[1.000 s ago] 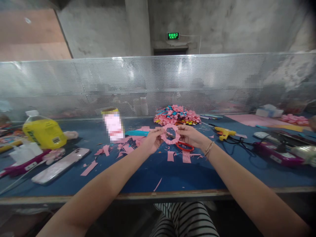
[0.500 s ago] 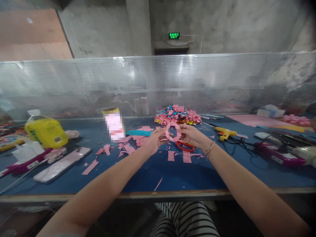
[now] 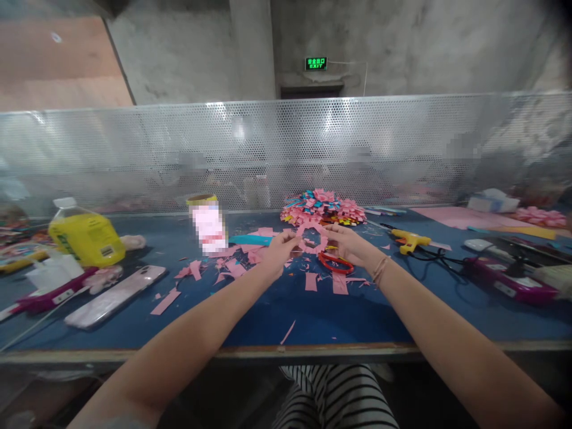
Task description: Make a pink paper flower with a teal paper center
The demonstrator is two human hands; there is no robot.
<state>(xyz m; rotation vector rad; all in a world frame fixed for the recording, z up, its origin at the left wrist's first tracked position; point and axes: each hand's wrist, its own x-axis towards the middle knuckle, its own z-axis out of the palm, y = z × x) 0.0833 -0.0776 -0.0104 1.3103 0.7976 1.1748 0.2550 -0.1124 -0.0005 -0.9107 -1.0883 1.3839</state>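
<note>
A pink paper ring [image 3: 305,243] with an open centre is held upright above the blue table. My left hand [image 3: 284,250] pinches its left edge. On the right edge, the fingers of my right hand [image 3: 346,241] are closed. Just below my right hand lie red-handled scissors [image 3: 336,263]. Behind the ring rests a pile of pink, blue and yellow paper pieces [image 3: 322,207]. Pink scraps [image 3: 236,269] and a blue strip [image 3: 251,240] are scattered left of my hands, and cut pink rectangles [image 3: 311,281] lie below.
To the left are a phone [image 3: 116,296], a yellow liquid bottle [image 3: 87,238] and a purple power strip [image 3: 58,293]. On the right lie a yellow glue gun [image 3: 409,241] with black cord and another purple strip [image 3: 512,283]. A perforated metal screen [image 3: 304,155] stands behind.
The view has shifted very slightly. Both hands remain at the pink ring, which has turned or tilted a little.
</note>
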